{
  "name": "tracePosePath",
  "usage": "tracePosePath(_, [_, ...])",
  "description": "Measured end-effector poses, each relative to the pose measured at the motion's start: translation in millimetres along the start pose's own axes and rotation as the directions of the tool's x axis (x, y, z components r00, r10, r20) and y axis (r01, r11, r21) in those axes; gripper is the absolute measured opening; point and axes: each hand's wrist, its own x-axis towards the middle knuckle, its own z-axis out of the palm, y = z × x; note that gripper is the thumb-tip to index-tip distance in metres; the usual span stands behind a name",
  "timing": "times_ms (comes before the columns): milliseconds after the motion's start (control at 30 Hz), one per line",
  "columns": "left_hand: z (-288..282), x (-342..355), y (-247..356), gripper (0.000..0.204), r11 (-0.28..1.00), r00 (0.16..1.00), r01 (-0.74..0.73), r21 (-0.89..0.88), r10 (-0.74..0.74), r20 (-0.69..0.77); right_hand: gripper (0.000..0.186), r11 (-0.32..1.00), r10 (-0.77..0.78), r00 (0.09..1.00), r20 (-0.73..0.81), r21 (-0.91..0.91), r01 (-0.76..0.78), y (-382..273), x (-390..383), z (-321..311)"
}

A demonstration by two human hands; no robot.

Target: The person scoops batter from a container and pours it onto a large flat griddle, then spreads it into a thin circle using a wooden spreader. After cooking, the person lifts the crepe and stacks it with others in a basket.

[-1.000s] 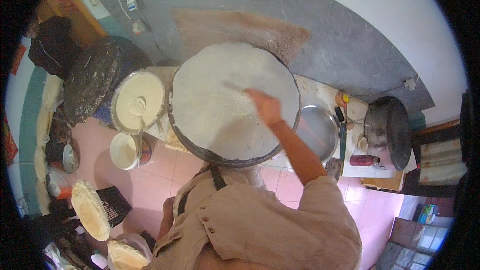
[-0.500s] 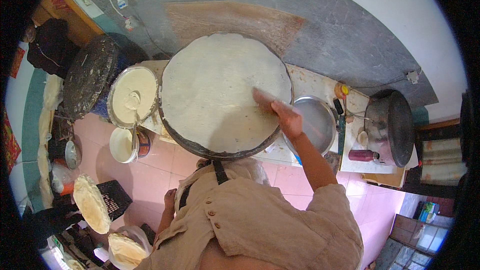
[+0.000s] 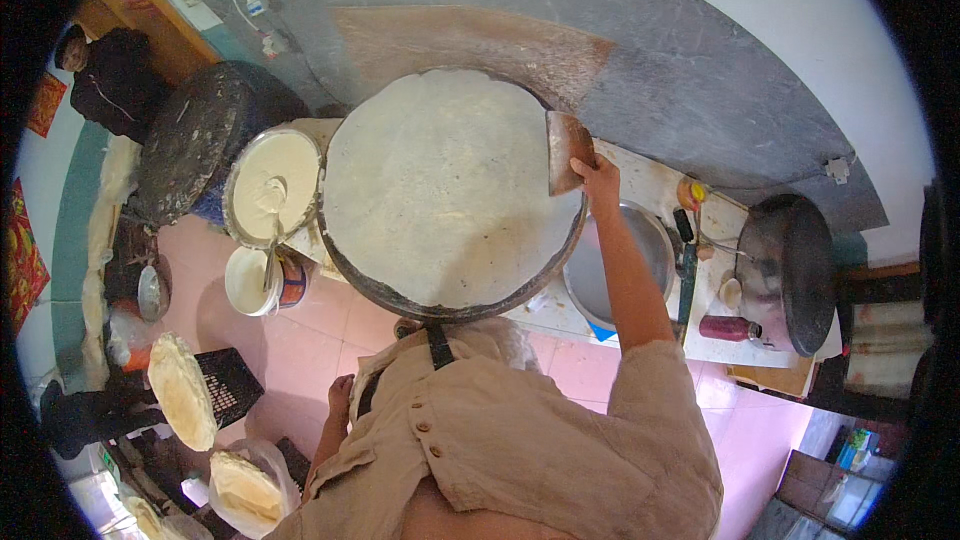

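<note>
A wide round griddle with a dark rim stands in front of me. A thin pale sheet of batter covers nearly all its top. My right hand is closed on the edge of a flat brown scraper, whose straight edge rests along the batter's right side. Low beside my body hangs my left hand, away from the griddle; its fingers are mostly hidden. To the griddle's left sits a bowl of creamy batter with a ladle in it.
Right of the griddle are a shallow metal pan, a maroon bottle and a large dark-topped pot. A white bucket stands at left, near a big black lid. Stacked flatbreads lie lower left. Another person is at far left.
My right hand and the scraper have swung outward and away from me, from over the batter to the griddle's right edge. My left hand stays by my side.
</note>
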Motion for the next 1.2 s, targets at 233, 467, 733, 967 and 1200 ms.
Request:
tracePosePath(233, [17,-14,12,0.029,0.992,0.992,0.116,0.059,-0.112,-0.066,0.037,0.868,0.155,0.987,-0.047,-0.47,-0.159,55,65,-25])
tracePosePath(467, [9,-16,-64,0.035,0.96,0.991,0.12,0.255,-0.102,-0.086,0.035,0.649,-0.351,0.936,-0.04,-0.731,0.212,-39,22,-11])
tracePosePath(733, [-10,-9,-74,0.031,0.999,0.998,0.036,0.017,-0.035,-0.05,0.023,0.269,-0.524,0.661,0.537,-0.632,0.727,-16,-76,-10])
tracePosePath(967, [24,-22,35,0.029,0.939,0.997,0.071,0.335,-0.076,0.002,0.027,0.52,-0.515,0.74,0.432,-0.529,0.671,-32,-147,-63])
tracePosePath(1200, [33,-28,29,0.029,0.936,0.995,0.09,0.34,-0.102,0.015,0.029,0.8,-0.02,0.966,-0.257,-0.583,-0.138,33,-158,-132])
